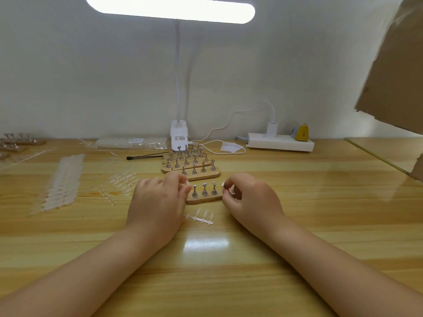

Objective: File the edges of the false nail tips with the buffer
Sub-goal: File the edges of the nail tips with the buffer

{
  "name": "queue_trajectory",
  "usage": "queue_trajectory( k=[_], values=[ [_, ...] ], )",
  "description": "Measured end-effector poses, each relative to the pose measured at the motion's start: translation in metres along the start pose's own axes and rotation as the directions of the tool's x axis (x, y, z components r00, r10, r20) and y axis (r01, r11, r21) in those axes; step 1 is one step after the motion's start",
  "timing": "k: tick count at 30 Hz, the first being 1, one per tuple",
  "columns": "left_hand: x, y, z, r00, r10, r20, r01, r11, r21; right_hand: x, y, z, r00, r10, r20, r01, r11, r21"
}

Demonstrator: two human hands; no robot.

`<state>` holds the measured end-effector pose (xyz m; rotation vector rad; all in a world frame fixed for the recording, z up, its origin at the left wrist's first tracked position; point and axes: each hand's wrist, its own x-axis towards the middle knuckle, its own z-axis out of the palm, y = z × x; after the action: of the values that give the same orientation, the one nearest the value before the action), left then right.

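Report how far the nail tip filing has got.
Done: nothing visibly filed; the three pegs showing on the near wooden stand are bare. In hand: the left hand pinches a small tip, the right hand a peg. Left: the sprue of tips; no buffer is visible.

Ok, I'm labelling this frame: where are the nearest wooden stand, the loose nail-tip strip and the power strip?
nearest wooden stand (204,199), head view, front edge of its base.
loose nail-tip strip (199,218), head view, middle of its stem.
power strip (280,143), head view, top face.
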<state>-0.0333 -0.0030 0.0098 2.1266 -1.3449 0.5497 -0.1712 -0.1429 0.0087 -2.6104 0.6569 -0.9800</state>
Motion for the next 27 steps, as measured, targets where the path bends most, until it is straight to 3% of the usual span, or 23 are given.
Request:
queue_trajectory(
  k=[4, 8, 13, 27],
  values=[
    [-0.003, 0.007, -0.005, 0.987, 0.099, -0.124, -0.108, 0.992, -0.065, -0.004, -0.007, -0.002, 0.999, 0.026, 0.034, -0.034, 0.962, 0.271],
    [-0.006, 0.011, -0.003, 0.96, 0.234, -0.154, -0.248, 0.965, -0.079, -0.008, -0.014, 0.0, 0.997, -0.006, 0.071, -0.025, 0.899, 0.437],
    [-0.006, 0.013, -0.001, 0.958, 0.238, -0.158, -0.251, 0.965, -0.071, -0.012, -0.016, 0.003, 0.997, -0.077, 0.01, 0.063, 0.877, 0.477],
    [-0.007, 0.011, -0.004, 0.975, 0.207, -0.086, -0.217, 0.966, -0.139, -0.013, -0.015, 0.002, 0.995, -0.096, 0.005, 0.078, 0.841, 0.535]
  ],
)
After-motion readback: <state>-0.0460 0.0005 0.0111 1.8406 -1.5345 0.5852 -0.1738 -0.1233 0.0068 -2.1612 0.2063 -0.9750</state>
